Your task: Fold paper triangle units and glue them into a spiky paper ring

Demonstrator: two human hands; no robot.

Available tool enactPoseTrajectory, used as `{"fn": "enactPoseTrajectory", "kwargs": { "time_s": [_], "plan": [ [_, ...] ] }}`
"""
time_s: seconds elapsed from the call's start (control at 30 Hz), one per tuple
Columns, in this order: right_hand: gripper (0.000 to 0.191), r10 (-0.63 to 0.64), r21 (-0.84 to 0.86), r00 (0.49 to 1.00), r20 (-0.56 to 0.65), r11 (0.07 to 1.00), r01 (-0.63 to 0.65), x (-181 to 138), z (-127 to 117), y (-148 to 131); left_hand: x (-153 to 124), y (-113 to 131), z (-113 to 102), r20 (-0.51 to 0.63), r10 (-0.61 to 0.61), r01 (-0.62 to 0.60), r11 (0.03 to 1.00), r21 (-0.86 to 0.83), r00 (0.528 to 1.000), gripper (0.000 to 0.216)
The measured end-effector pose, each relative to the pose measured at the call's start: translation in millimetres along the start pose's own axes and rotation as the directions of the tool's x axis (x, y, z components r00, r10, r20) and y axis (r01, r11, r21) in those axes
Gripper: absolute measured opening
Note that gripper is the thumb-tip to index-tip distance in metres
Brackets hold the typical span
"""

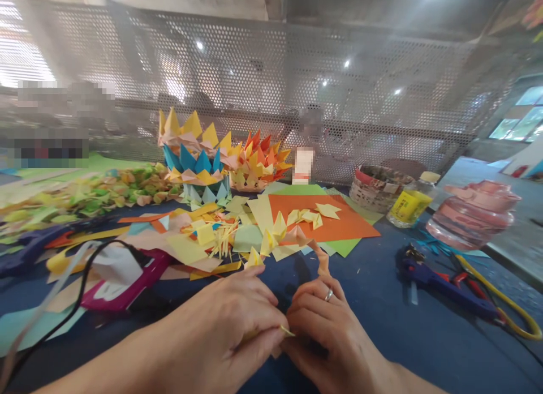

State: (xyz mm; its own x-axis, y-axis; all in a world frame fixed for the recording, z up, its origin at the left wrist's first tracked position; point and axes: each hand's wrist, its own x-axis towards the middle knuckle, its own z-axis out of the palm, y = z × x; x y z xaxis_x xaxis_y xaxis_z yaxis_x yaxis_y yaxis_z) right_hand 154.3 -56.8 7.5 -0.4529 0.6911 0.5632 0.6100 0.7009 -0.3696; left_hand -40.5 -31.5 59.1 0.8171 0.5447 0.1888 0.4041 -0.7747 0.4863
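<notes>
A chain of folded paper points (271,241), pale yellow on the left and peach on the right, arcs above the blue table between my hands. My left hand (241,320) is closed on its yellow end, and a thin yellow paper tip pokes out by the thumb. The peach end runs into my right hand (328,320), which is closed and wears a ring. The two hands meet at the fingertips, and the joint between them is mostly hidden. Beyond the chain, loose folded yellow pieces (311,215) lie on an orange paper sheet (352,224).
Stacked paper crowns (199,162) stand at the back. Folded pieces (127,187) are heaped at left, near a magenta device (131,283) with cords. A glue gun (449,289), a yellow-labelled bottle (411,201), a pink jug (470,215) and a woven basket (377,190) are at right.
</notes>
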Motion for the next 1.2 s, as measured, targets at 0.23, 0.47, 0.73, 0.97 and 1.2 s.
{"fn": "enactPoseTrajectory", "kwargs": {
  "time_s": [0.23,0.47,0.73,0.97,1.2],
  "plan": [
    [0.016,0.026,-0.016,1.0,0.005,1.0,-0.026,7.8,-9.5,-3.4,-3.0,-3.9,-6.0,-0.434,-0.06,0.024,0.996,-0.087,0.899,0.025],
    [0.022,0.294,0.106,0.938,-0.183,0.955,-0.279,20.0,-25.0,3.5,4.8,-10.5,-11.6,-0.645,-0.294,0.083,0.938,-0.337,0.705,0.028],
    [0.019,0.385,0.262,0.892,-0.237,0.909,-0.323,21.2,-33.5,3.3,25.5,-15.8,31.4,-0.074,-0.356,0.145,0.55,-0.823,0.931,0.039],
    [0.018,0.37,0.342,0.912,-0.179,0.892,-0.295,18.0,-22.4,-1.4,29.1,-14.5,44.9,-0.046,-0.418,-0.062,-0.025,-0.998,0.907,0.015],
    [0.019,0.39,0.368,0.905,-0.17,0.877,-0.309,17.8,-19.5,-1.3,29.5,-11.5,42.6,-0.011,-0.393,-0.067,-0.128,-0.989,0.919,0.008]
  ]
}}
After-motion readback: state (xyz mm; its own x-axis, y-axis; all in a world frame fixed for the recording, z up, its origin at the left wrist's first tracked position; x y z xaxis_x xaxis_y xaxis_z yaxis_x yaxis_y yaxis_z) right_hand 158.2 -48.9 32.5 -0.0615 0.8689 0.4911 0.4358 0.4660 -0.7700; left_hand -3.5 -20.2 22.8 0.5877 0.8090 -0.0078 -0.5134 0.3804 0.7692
